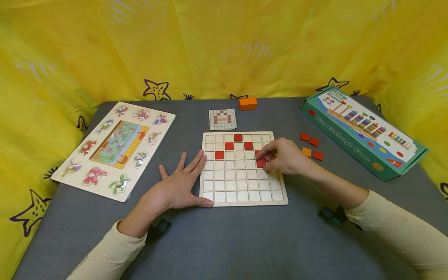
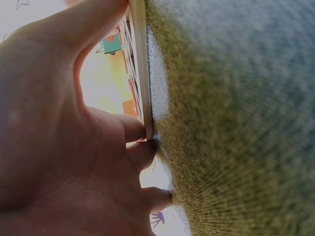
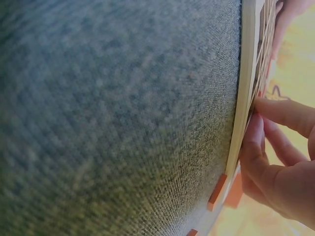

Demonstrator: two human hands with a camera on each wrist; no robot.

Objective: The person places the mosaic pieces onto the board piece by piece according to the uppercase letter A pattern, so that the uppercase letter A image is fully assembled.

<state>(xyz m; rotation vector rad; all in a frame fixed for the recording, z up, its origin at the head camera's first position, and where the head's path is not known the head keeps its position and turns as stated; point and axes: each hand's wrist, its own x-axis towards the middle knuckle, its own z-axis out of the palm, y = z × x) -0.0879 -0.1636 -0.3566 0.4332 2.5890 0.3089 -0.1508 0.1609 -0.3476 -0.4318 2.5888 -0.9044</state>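
A wooden grid board (image 1: 241,203) with square cells lies in the middle, several red tiles (image 1: 229,146) set in its upper rows. My left hand (image 1: 176,190) lies at its left side, fingers spread, with thumb and fingertips against the edge. In the left wrist view, the board's edge (image 2: 140,64) runs past the thumb and fingers. Over the right part of the grid, my right hand (image 1: 283,157) has thumb and fingers around a red tile (image 1: 261,163) at a cell. Its fingers partly cover another red tile just above. The right wrist view shows curled fingers (image 3: 253,152) close to the board.
Beyond the board lie a pattern card (image 1: 222,119) and an orange block (image 1: 247,104). Loose red and orange tiles (image 1: 317,155) lie to the right, near a green game box (image 1: 364,132). A wooden animal puzzle (image 1: 113,151) lies left. Yellow curtain surrounds the grey table (image 1: 238,249).
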